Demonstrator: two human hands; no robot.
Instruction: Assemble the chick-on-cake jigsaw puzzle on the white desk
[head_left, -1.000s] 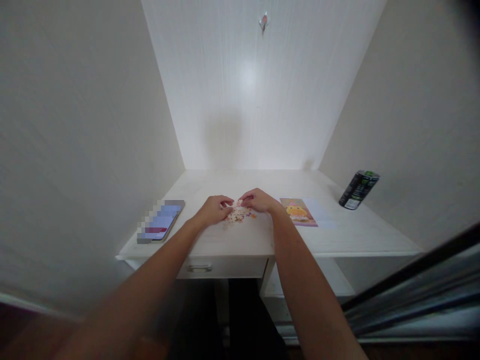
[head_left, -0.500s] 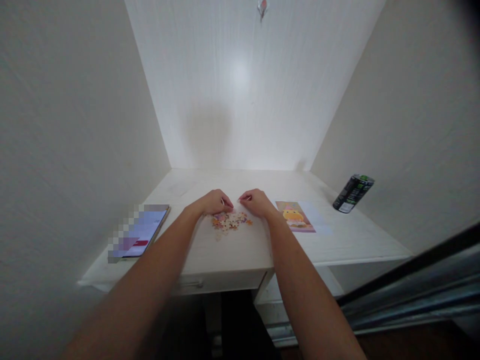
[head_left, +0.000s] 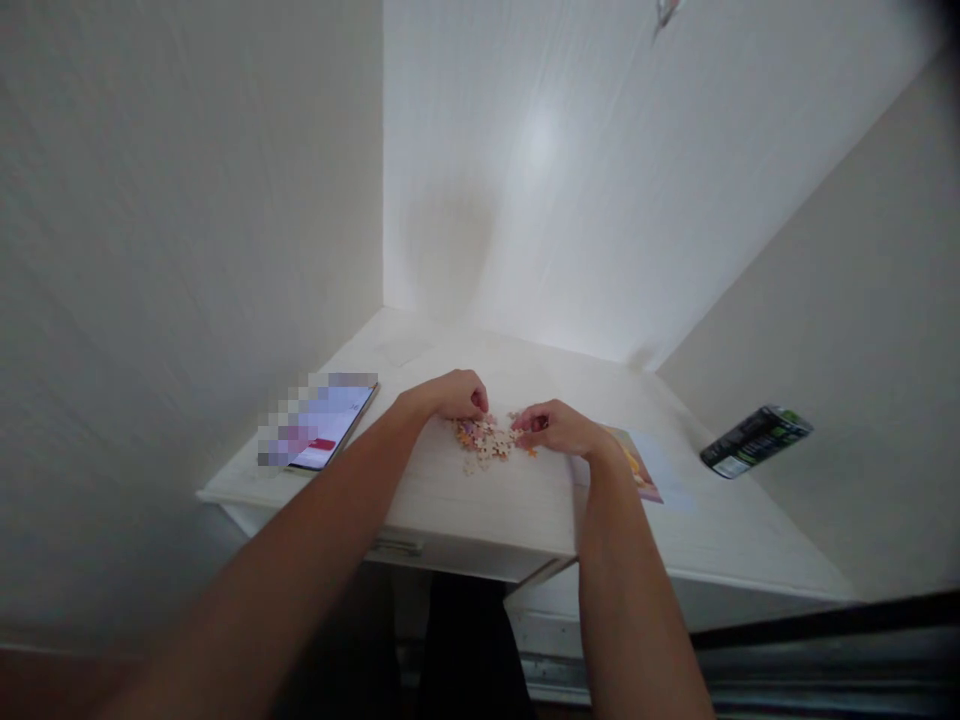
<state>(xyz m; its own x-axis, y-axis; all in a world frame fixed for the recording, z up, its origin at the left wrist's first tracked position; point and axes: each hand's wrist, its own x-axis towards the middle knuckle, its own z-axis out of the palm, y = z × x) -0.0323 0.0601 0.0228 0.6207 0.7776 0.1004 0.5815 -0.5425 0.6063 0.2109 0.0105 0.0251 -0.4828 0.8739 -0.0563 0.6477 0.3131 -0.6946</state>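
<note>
A small heap of jigsaw puzzle pieces in pale, orange and purple tones lies on the white desk top. At its left far edge, my left hand has its fingers curled in a pinch; whatever is at the fingertips is too small to make out. From the right, my right hand reaches to the heap, thumb and fingers closing about a pale piece at its edge. A picture sheet with a yellow figure lies beside the right wrist, partly hidden by the forearm.
A phone or tablet with a lit screen, partly pixelated, lies on the left of the desk. On the right stands a dark can, appearing tilted in the view. White walls enclose the desk, and a drawer handle shows below its front edge.
The view has turned and tilted, shifting the desk rightward in the picture. My hands, formerly raised close together behind the heap, are now lower and farther apart at its sides.
</note>
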